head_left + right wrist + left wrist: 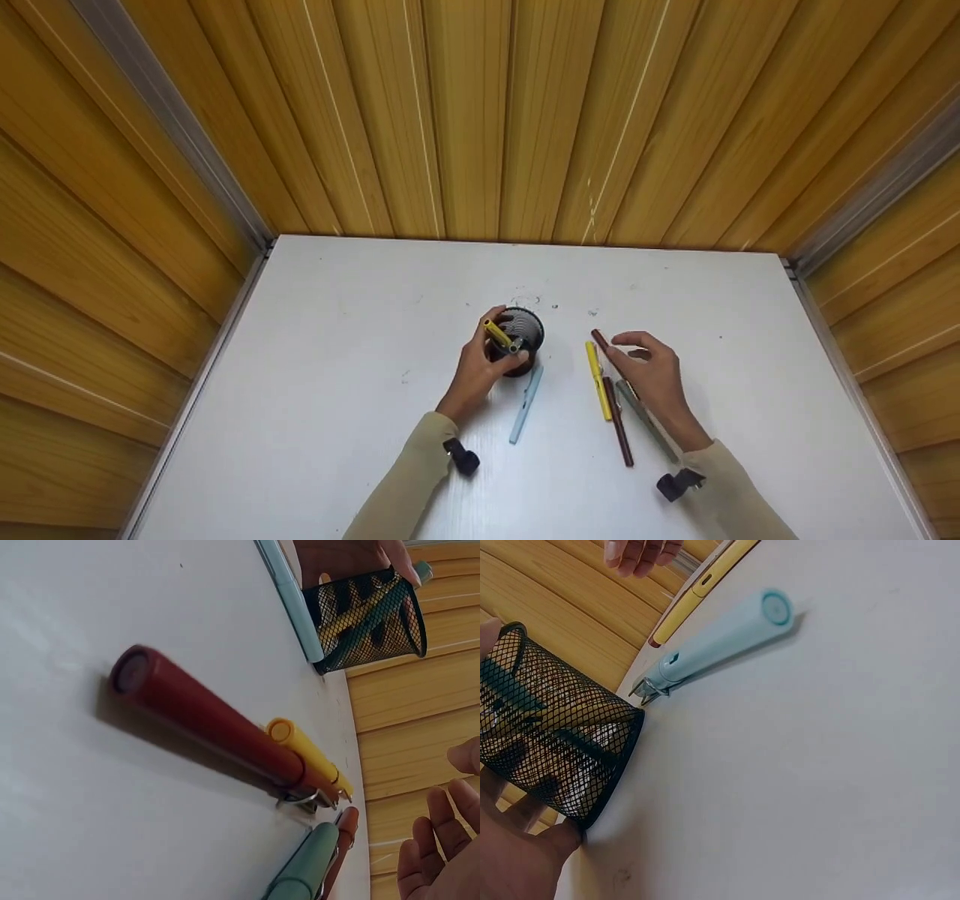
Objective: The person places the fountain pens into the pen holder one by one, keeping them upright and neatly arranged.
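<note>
Your left hand [480, 367] is wrapped round the black mesh pen cup [520, 341], fingers curled on its left wall, cup upright on the white table [337, 390]. In the cup: a yellow pen [498, 334] leaning toward your thumb side, plus a greenish pen visible through the mesh in the right wrist view; I can't tell if there are more.

Just right of the cup and slightly nearer you, a light blue pen [525, 404] lies flat, its clip end close to the cup's base; touching or not is unclear.

Further right of the cup, a second yellow pen [598, 380] lies beside a dark red pen [619, 423], close together. Next right, a grey-green pen [645, 420], partly under your hand.

Your right hand [654, 375] hovers above these pens, fingers loosely spread, gripping nothing. A brown pen [602, 346] sticks out by its fingertips; contact unclear.

Table has faint scuffs behind the cup. Yellow wood-panel walls [480, 112] stand on three sides, with metal strips at the corners.
</note>
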{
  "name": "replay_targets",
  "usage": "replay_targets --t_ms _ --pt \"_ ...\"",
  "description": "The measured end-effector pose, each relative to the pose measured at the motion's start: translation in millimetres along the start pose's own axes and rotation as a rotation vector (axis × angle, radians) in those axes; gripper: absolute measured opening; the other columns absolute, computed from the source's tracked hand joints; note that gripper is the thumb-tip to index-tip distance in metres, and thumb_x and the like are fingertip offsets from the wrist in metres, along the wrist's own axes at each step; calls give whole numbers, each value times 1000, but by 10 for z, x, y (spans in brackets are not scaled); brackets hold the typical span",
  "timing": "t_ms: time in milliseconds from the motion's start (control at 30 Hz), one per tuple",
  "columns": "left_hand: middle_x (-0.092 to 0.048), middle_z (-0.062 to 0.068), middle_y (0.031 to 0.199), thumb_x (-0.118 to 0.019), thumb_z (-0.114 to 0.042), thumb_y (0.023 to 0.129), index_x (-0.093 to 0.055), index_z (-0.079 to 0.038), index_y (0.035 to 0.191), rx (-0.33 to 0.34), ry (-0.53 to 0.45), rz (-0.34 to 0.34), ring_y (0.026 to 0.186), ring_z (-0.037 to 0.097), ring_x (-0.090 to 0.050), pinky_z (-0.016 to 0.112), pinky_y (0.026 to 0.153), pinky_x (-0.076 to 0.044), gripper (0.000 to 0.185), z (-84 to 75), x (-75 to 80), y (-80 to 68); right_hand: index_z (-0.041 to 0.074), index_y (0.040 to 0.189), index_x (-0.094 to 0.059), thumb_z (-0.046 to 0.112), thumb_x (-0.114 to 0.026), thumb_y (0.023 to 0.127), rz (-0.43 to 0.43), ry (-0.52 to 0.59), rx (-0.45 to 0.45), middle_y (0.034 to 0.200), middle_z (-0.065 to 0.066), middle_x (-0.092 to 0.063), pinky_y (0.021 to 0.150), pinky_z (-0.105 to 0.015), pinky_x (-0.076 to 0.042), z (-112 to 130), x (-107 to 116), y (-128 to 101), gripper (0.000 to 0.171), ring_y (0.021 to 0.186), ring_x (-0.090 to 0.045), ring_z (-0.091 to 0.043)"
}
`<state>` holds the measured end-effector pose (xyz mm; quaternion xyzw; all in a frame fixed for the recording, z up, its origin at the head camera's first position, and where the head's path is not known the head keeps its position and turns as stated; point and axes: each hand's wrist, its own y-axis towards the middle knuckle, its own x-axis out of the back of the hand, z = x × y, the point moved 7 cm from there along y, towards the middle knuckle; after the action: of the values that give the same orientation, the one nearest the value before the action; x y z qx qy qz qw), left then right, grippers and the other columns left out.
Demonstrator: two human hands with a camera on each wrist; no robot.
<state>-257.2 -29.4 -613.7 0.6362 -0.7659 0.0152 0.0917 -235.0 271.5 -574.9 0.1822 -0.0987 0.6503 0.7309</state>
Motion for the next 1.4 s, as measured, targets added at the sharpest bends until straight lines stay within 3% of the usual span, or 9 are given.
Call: replay_targets --t_ms 100,300,467,600,733,867,1033,1400 --pt "-49 10 166 -83 -36 98 -37 -24 171 -8 2 -1 154 36 -47 61 127 -35 87 -4 -2 3 -2 121 -77 11 -82 101 -7 18 -34 121 -16 -74 72 -20 -58 -58 47 -37 24 99 -72 -26" --pt "-48 9 167 -84 -35 97 -36 -21 172 -16 3 2 153 36 -48 60 126 -36 89 -4 -5 8 0 123 -76 15 -81 102 -2 -29 -86 121 -16 -74 67 -22 -56 -196 79 -62 26 96 -69 -21" --pt "-49 8 166 -84 -34 98 -38 -30 170 -16 -23 4 153 35 -50 58 126 -38 85 2 -5 -4 2 124 -77 19 -80 103 19 -106 -102 128 -17 -72 80 -28 -56 -278 72 -38 27 108 -67 -29" --pt "-48 9 166 -83 -33 98 -38 -26 171 -24 -32 6 154 34 -48 58 127 -36 86 7 -10 -7 1 128 -75 18 -79 103 55 -153 -97 133 -19 -70 100 -41 -53 -334 41 -6 30 123 -64 -35" --pt "-49 9 166 -83 -32 99 -37 -21 171 -29 -30 8 155 35 -47 60 127 -35 87 6 -16 -7 -1 131 -72 14 -80 102 91 -163 -85 135 -21 -68 111 -52 -49 -387 20 19 34 131 -61 -38" --pt "-49 9 166 -83 -33 99 -37 -24 171 -22 -39 8 155 35 -47 61 127 -35 86 4 -9 -6 -3 136 -70 15 -82 102 129 -165 -76 138 -21 -66 117 -50 -47 -440 9 52 41 137 -59 -39" --pt "-48 8 166 -83 -33 98 -38 -24 171 -15 -44 6 155 35 -47 61 127 -35 86 -1 -14 -7 -4 138 -69 19 -83 101 154 -183 -58 139 -22 -66 120 -54 -43 -466 -3 84 45 139 -56 -40" --pt "-51 9 164 -84 -34 97 -39 -27 170 -7 -38 2 152 36 -50 60 126 -36 86 -6 -7 -15 -1 133 -72 15 -84 98 142 -243 -18 131 -18 -68 112 -48 -42 -507 -39 138 40 131 -53 -33"
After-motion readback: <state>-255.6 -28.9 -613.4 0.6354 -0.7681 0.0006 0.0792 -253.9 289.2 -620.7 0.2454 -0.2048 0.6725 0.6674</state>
